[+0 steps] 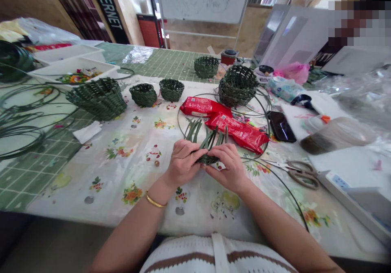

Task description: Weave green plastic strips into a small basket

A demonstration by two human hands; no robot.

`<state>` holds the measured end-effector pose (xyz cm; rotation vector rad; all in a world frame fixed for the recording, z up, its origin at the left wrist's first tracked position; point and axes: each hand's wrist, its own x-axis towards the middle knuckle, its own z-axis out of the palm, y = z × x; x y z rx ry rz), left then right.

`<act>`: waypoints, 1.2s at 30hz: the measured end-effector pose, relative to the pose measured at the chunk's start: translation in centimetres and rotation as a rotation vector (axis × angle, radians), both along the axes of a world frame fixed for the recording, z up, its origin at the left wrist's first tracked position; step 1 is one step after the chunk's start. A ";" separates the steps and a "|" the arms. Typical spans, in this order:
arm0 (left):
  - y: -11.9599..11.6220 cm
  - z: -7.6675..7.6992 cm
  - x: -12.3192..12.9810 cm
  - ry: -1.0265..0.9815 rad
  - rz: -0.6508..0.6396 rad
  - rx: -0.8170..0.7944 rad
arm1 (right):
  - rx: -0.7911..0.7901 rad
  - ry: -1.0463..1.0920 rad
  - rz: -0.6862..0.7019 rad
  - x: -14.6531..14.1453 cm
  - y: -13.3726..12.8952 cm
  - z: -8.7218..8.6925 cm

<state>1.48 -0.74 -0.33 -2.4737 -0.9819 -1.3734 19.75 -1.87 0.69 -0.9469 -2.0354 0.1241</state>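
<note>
Two hands: the left hand [182, 163] and right hand [227, 168] pinch tight on a half-woven green strip basket [207, 159], held right between them!
Pointing: its loose strips [203, 133] fan up and away from the person, with the woven band running side to side.
In the way: red snack packets [235, 129] sit just past the right hand, inside a dark wire hoop [268, 120].
Around: scissors [302, 174] lie off to the right, finished woven baskets [99, 98] beyond the left hand.

Both bare forearms [131, 234] angled inward from the lower edge, left hand [182, 163] and right hand [227, 168] close together, backs upward, fingers [195, 155] curled downward, fingertips nearly meeting, wrists gently bent
</note>
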 end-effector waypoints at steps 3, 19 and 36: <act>0.2 -0.5 0.2 0.011 0.040 0.005 | 0.028 -0.011 -0.018 0.2 0.3 -0.4; 0.3 1.2 0.8 -1.320 -0.380 -1.501 | 0.084 -0.020 -0.106 -0.2 0.4 -1.7; 1.9 0.5 -0.6 -1.457 -0.151 -1.520 | -0.881 0.218 -0.103 1.0 1.8 -1.2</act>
